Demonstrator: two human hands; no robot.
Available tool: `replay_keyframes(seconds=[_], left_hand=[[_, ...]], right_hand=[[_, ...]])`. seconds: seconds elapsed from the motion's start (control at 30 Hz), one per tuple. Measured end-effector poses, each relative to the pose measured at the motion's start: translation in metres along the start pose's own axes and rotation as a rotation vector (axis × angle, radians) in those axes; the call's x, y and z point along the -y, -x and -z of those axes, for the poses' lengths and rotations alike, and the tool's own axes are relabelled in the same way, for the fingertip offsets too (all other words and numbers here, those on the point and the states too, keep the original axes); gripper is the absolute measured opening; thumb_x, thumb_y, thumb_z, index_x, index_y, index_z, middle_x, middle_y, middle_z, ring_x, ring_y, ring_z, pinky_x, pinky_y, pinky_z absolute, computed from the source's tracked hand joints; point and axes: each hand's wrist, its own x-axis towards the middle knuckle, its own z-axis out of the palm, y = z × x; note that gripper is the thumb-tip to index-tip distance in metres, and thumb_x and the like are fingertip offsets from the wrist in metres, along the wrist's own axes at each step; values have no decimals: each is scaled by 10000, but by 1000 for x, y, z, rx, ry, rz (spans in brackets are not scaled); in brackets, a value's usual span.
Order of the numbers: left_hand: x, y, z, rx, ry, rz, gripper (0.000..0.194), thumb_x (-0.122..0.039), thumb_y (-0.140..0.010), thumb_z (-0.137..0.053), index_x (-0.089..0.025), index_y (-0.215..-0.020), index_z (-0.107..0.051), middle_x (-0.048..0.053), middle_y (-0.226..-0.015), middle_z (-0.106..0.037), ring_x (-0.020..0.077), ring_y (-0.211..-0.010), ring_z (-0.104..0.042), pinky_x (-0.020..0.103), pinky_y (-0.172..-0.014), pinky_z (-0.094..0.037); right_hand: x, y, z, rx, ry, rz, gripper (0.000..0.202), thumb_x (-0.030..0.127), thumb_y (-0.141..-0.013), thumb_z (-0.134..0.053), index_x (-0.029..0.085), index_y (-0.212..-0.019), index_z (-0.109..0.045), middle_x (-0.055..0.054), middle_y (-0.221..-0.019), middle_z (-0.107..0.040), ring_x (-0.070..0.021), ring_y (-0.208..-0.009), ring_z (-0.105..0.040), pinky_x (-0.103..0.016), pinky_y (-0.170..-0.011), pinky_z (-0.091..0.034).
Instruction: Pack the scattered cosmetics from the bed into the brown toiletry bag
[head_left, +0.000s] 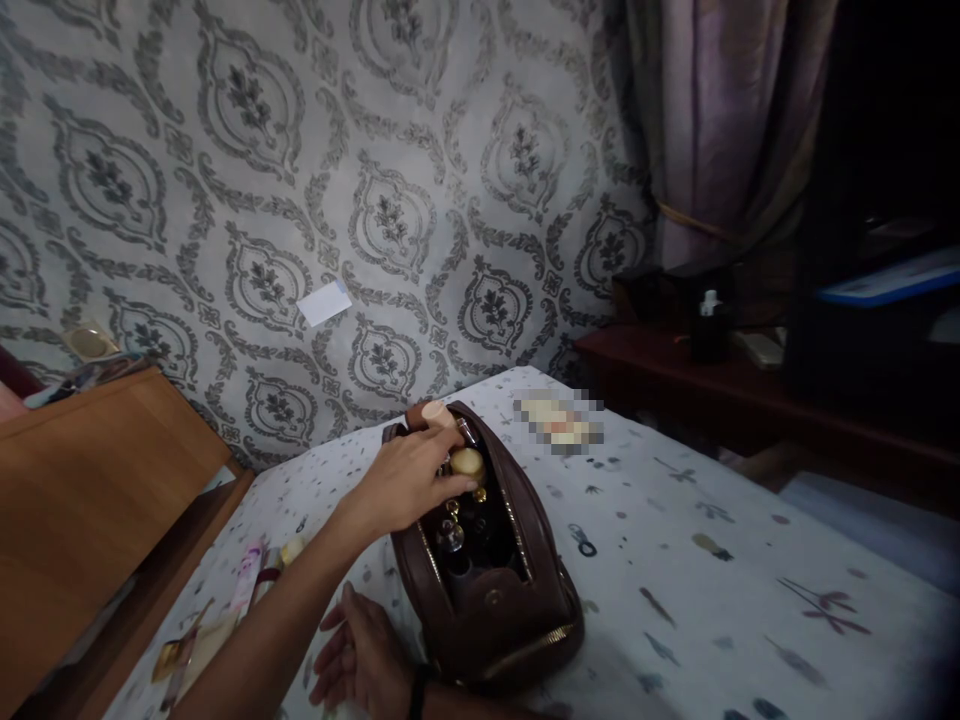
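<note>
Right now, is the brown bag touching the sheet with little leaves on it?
Touching. The head view shows the brown bag resting on the leaf-print sheet, its lower right edge meeting the cloth with no gap.

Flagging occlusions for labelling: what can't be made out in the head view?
All in the head view:
- Left hand: whether its fingers grip the gold-coloured cap; the hand itself hides the contact.
- Brown bag: its deeper contents, lost in shadow.
- Pale item right of the bag: identity, pixelated.
- Beige item: its right side, behind the left forearm.
- Right forearm: cut off by the bottom edge.
</note>
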Motion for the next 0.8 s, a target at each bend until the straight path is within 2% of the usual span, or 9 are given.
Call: replay_keyframes(seconds=[0.07,0.17,0.23,0.33,0.47,0.67,0.8], left_hand=[[-4,-2,1,20,-15,28,357,-428,-908,-556,-208,-1188,-554,87,-1208,-648,305,-1078,-617,426,-886,-481],[-6,-5,2,50,-27,53,343,-334,-915,-542,-213,-1236,-538,88,-1235,-642,310,-1122,-603,434,-909,-476],[-5,-6,1,51,-32,47,365,-254,-909,-523,-229,-1272,-514,81,-1270,-626,304,-1161,-586,437,-935,-470],[-1,-5,-1,40,-39,33,399,-204,-895,-499,-242,-1292,-491,76,-1316,-596,295,-1190,-570,440,-963,-458],[-1,-5,-1,54,11,36,418,-277,-894,-533,-220,-1298,-443,100,-1317,-589,298,-1207,-553,445,-981,-440],[-5,-15,2,60,12,74,318,-378,-870,-550,-215,-1130,-465,74,-1111,-644,281,-997,-628,404,-843,-488],[-4,-20,4,70,20,93,295,-329,-835,-573,-228,-1096,-481,44,-1063,-640,249,-940,-628,369,-813,-486]], right_hand=[[2,2,-1,-10,-2,-8,564,674,-943,-191,180,-879,-455,26,-457,-546,-130,-319,-532,-192,-364,-365],[7,7,-5,-22,10,-34,504,480,-1018,-61,175,-893,-443,34,-449,-536,-116,-317,-525,-184,-368,-366],[9,9,-6,-22,19,-48,505,454,-1021,-37,174,-899,-440,39,-445,-529,-114,-322,-529,-181,-375,-367],[8,9,-5,-31,31,-34,526,523,-1007,-74,170,-901,-450,41,-436,-521,-121,-324,-527,-189,-381,-370],[7,8,-3,-8,34,-18,564,655,-954,-173,173,-887,-459,30,-457,-539,-125,-323,-522,-203,-393,-383],[5,6,-1,17,33,-13,587,723,-910,-215,185,-879,-449,26,-486,-545,-124,-339,-536,-196,-386,-369],[4,4,0,9,30,-23,605,765,-873,-254,192,-868,-446,19,-481,-545,-137,-346,-546,-197,-379,-361]])
